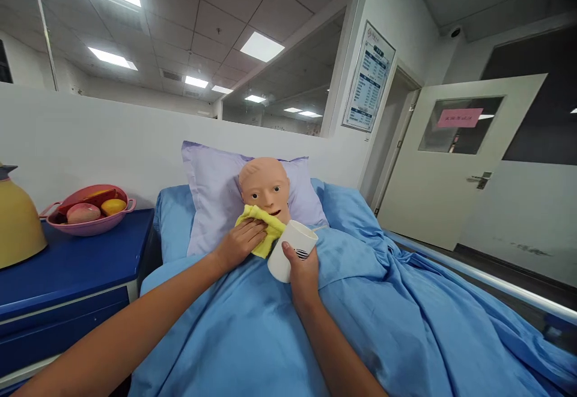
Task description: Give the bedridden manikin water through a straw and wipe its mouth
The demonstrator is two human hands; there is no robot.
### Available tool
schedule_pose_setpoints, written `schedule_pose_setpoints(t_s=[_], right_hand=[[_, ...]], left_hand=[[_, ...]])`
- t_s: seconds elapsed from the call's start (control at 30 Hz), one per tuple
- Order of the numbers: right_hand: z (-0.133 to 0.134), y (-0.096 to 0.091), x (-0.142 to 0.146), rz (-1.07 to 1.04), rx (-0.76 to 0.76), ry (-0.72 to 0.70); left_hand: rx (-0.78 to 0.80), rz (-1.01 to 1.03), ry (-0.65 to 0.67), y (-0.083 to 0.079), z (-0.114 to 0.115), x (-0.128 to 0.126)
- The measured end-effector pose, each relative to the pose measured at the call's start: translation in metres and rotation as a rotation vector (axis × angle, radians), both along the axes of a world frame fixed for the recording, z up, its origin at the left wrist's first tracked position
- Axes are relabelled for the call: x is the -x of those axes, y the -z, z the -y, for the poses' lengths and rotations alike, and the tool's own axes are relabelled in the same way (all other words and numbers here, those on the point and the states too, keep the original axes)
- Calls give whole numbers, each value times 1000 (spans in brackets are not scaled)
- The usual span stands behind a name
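Observation:
A mannequin head [265,183] rests on a lilac pillow [211,174], its mouth slightly open. Under its chin lies a yellow cloth [261,219], which my left hand [241,240] presses down with its fingers over the fabric. My right hand [304,270] is wrapped round a white mug [288,251] with black stripes, tilted in front of the chin and next to the cloth. A thin pale stick or straw [320,228] shows at the mug's rim; its lower end is hidden. The mug's contents cannot be seen.
Blue bedding [270,337] covers the bed. On the left, a blue cabinet [99,264] bears a pink basket [90,226] of fruit and a yellow jug [18,222]. A metal bed rail [487,273] runs along the right, with an open door [460,186] beyond.

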State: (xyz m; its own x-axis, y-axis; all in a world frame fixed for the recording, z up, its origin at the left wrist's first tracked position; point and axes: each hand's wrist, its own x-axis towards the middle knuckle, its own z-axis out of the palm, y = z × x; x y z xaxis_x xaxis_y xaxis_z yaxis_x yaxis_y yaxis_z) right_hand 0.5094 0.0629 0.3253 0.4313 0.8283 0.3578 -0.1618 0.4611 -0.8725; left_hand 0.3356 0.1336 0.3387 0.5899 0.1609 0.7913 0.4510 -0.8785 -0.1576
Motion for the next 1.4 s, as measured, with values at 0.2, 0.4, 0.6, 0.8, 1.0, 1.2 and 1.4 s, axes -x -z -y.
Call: schedule_pose_setpoints(t_s=[0.2,0.4,0.6,0.8,1.0,1.2,1.4], right_hand=[[-1,1,-1,111,11,63],[6,-2,1,273,-33,-34],[7,-1,2,362,2,-135],[7,-2,2,369,76,-213],[7,1,4,375,105,-230],[6,2,5,361,134,-268],[5,2,5,363,172,-291]], left_hand=[[523,674,-46,-10,42,7],[1329,1379,208,-30,93,13],[1695,1574,371,9,102,17],[1931,1649,658,58,88,18],[1912,1626,682,70,94,23],[1857,1620,675,74,99,24],[1839,1614,673,73,101,24]])
